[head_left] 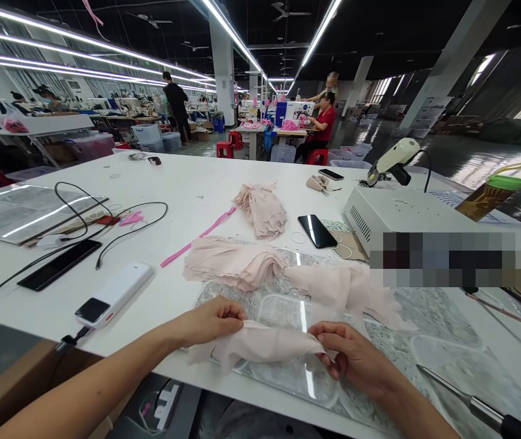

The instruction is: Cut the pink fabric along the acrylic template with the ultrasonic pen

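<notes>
Between my two hands a thin, pale pink piece of fabric [269, 342] is stretched just above a marbled, glossy mat [283, 311]. My left hand [219, 320] pinches its left end, thumb against fingers. At the other end, my right hand [343, 347] grips the fabric's edge, fingers curled. Behind it lie a folded stack of pink fabric pieces [233, 262] and a looser spread of the same fabric [347, 286]. Farther back a gathered bundle of fabric [263, 210] rests on the white table. A pointed metal tool with a black handle [466, 399] lies right of my right hand.
On the left are a white power bank [116, 292], a black flat device [59, 265] and looping cables. A bright pink strip [199, 236] and a black phone [316, 230] lie mid-table. A grey metal box [393, 213] stands right, near a green-lidded bottle [489, 195]. Co-workers sit beyond.
</notes>
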`<state>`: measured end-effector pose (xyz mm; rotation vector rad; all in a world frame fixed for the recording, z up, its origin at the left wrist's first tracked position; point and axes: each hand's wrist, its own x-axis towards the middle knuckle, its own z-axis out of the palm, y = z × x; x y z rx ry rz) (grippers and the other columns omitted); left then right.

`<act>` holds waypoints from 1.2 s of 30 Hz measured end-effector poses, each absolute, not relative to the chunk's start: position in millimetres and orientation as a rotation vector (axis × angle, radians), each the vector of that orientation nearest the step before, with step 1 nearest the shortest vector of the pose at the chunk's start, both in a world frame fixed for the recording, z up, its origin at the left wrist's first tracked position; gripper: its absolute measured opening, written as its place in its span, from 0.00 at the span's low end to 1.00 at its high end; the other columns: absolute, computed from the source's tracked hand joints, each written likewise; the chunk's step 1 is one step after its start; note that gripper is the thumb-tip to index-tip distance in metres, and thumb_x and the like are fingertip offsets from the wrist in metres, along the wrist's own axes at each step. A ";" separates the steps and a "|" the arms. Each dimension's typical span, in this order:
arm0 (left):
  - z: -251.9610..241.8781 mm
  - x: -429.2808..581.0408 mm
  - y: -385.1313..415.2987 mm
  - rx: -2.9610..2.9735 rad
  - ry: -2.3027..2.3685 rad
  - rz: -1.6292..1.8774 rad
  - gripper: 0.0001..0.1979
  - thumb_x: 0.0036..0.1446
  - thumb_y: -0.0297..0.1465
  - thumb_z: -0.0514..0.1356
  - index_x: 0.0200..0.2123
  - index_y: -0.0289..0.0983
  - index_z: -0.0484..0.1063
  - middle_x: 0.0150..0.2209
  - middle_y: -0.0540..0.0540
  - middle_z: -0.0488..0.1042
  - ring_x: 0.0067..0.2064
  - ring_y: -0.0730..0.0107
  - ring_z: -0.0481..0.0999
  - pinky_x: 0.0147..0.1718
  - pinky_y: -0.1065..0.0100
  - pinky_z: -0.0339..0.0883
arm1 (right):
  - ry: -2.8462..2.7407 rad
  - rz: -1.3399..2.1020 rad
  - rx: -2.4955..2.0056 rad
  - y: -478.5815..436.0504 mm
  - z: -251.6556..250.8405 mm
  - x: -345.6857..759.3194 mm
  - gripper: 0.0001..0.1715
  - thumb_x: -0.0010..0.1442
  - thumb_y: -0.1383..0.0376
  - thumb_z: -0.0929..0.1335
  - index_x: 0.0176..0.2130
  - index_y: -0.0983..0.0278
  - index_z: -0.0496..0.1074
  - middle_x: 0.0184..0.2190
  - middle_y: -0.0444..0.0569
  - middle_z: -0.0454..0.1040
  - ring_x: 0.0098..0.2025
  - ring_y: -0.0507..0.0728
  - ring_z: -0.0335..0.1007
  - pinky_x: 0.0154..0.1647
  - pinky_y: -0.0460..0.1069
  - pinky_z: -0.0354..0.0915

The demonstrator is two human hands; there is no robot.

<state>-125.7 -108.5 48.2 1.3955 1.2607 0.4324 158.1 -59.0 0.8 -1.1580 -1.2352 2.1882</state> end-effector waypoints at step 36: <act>16.6 -98.8 -82.3 2.364 1.719 -0.090 0.12 0.59 0.23 0.46 0.33 0.37 0.69 0.34 0.45 0.76 0.34 0.61 0.76 0.29 0.68 0.61 | -1.590 1.743 -1.478 -66.6 -14.6 165.6 0.12 0.63 0.59 0.67 0.39 0.67 0.70 0.29 0.42 0.71 0.25 0.48 0.67 0.26 0.46 0.67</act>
